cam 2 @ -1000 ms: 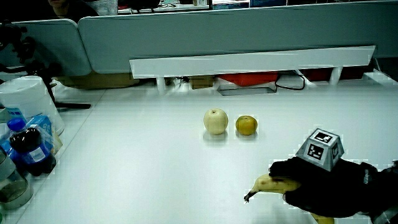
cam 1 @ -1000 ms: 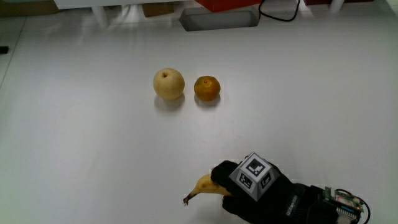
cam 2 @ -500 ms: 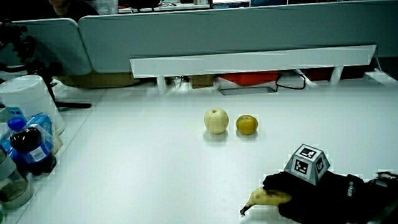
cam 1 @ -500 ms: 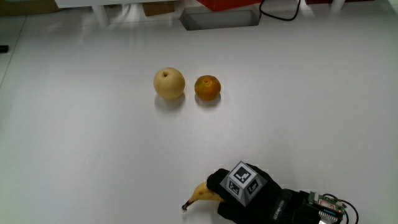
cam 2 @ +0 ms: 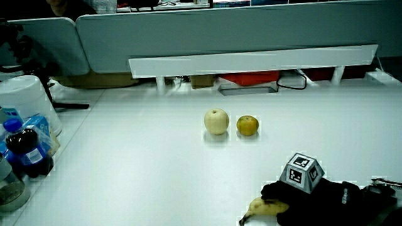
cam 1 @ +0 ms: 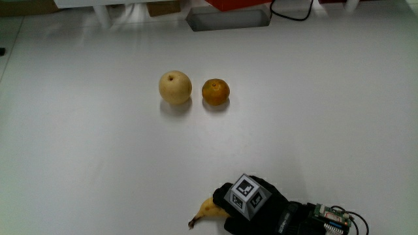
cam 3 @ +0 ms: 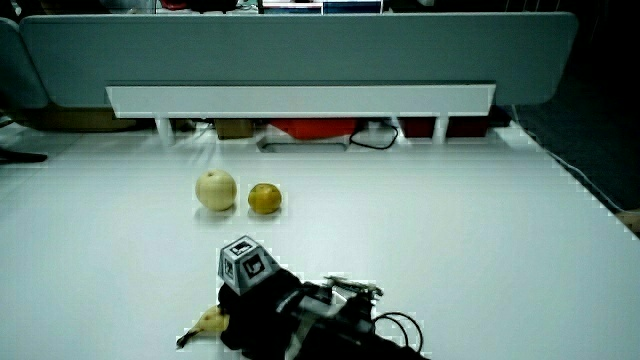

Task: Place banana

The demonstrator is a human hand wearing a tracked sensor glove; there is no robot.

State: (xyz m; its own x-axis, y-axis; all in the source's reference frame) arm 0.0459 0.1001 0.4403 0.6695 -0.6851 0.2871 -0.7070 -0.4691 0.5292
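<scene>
A yellow banana (cam 1: 208,211) lies low at the table's near edge, its dark stem tip pointing away from the hand (cam 1: 256,210). The black-gloved hand with the patterned cube (cam 1: 243,193) on its back is shut on the banana's thick end, covering most of it. In both side views the banana (cam 2: 260,208) (cam 3: 208,323) pokes out from under the hand (cam 2: 311,199) (cam 3: 268,312) and looks to be resting on or just above the table.
A pale apple (cam 1: 175,87) and an orange (cam 1: 215,92) sit side by side, farther from the person than the hand. A dark bottle (cam 2: 25,150) and a white container (cam 2: 28,103) stand at the table's edge. A grey partition (cam 2: 251,31) and white shelf (cam 3: 300,100) close off the table.
The hand has drawn the banana nearer to the person and lower toward the table. Apple and orange have not moved.
</scene>
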